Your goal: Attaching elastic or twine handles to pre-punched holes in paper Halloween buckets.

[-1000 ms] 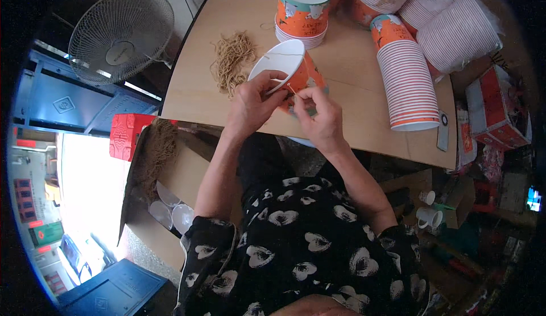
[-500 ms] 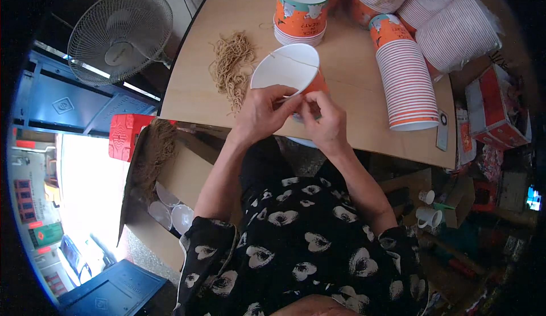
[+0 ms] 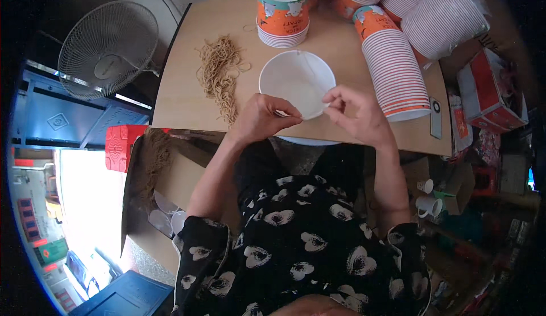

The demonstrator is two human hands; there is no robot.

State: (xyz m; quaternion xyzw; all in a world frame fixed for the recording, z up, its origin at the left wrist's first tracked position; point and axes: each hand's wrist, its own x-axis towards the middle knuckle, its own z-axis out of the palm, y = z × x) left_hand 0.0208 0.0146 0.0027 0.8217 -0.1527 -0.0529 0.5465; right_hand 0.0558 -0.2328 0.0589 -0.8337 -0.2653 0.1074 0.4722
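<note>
Head view: we see the bowl [image 3: 297, 81], earlier tilted with its orange side showing, now mouth-up over the table [image 3: 187, 94] edge; left hand [image 3: 263, 118] and right hand [image 3: 357, 113] pinch its near rim, fingers narrowly closed; noodles [image 3: 219, 71] lie just left.

You have two hands [image 3: 267, 120] at one open white paper bowl [image 3: 297, 83] on the surface [image 3: 182, 97]. Count one loose heap of dry noodles [image 3: 219, 71], one upright stack of lidded orange cups [image 3: 283, 9], and one long lying stack of cups [image 3: 392, 65] on your right. Further cup stacks at the far edge overlap, so no firm count. Off the surface: one fan [image 3: 108, 48], one red crate [image 3: 119, 145].
</note>
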